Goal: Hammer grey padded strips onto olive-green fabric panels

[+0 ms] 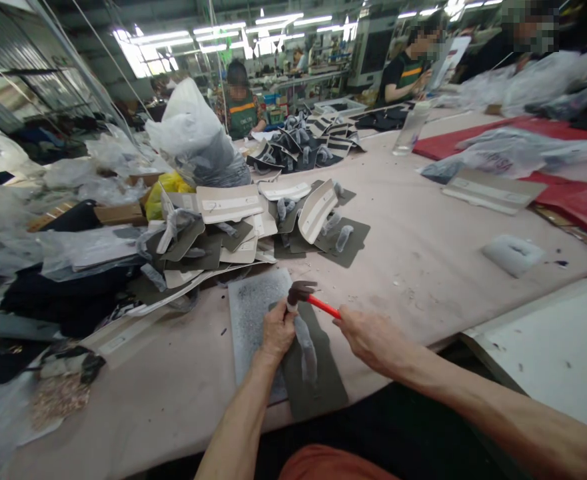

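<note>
My right hand (366, 335) is wrapped round the red handle of a claw hammer (326, 307). The hammer's dark head is at the top of a short upright tool (292, 306) with a pale end, pinched in my left hand (277, 330); most of that tool is hidden by the fingers. Under my left hand lies a dark grey-green panel (327, 373) with a plastic-wrapped handle (306, 350) on it. The panel partly overlaps a pale, pitted board (248, 307) on the table.
Similar panels (230, 203) are heaped beyond the board, with more panels (298, 147) farther back. Plastic bags (193, 133) crowd the left. On the right are a single panel (493, 190), a white block (513, 255), a clear bottle (412, 130) and red sheets (473, 137). Several people work behind the table.
</note>
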Demonstrator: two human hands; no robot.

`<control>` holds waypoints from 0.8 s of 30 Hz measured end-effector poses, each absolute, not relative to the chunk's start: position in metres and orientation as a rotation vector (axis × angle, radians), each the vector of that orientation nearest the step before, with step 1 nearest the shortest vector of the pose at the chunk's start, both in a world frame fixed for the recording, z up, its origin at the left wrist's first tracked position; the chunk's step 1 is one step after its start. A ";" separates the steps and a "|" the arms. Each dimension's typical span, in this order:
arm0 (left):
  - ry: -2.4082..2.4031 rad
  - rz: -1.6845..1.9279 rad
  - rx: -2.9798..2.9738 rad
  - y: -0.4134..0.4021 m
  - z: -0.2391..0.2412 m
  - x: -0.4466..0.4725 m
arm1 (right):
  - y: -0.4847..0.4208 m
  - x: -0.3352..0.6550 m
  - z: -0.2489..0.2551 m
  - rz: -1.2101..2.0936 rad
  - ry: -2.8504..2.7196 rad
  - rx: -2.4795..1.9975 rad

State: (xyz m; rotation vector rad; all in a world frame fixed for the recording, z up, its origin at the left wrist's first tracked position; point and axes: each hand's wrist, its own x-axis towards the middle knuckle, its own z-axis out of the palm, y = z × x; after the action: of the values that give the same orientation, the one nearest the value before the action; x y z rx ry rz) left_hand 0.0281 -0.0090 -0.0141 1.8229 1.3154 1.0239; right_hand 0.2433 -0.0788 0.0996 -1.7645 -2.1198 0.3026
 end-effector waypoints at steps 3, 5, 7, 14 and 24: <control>1.282 1.047 1.812 -0.009 -0.015 0.028 | -0.078 0.257 0.084 0.410 -2.161 -1.941; 1.286 1.045 1.802 -0.009 -0.016 0.027 | -0.077 0.269 0.072 0.430 -2.062 -2.041; 1.298 1.027 1.790 -0.009 -0.016 0.027 | -0.077 0.282 0.051 0.507 -1.964 -2.123; 1.200 1.058 1.706 -0.010 -0.015 0.025 | -0.079 0.275 0.009 0.205 -1.967 -2.208; 1.311 1.231 1.223 0.008 -0.018 0.029 | -0.065 0.180 0.049 0.195 -2.774 -1.062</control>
State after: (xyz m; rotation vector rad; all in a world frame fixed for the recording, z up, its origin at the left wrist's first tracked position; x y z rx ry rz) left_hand 0.0294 0.0079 -0.0176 1.2234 1.3113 1.2310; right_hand 0.1800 -0.0648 0.0491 -1.0620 -2.7737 0.1951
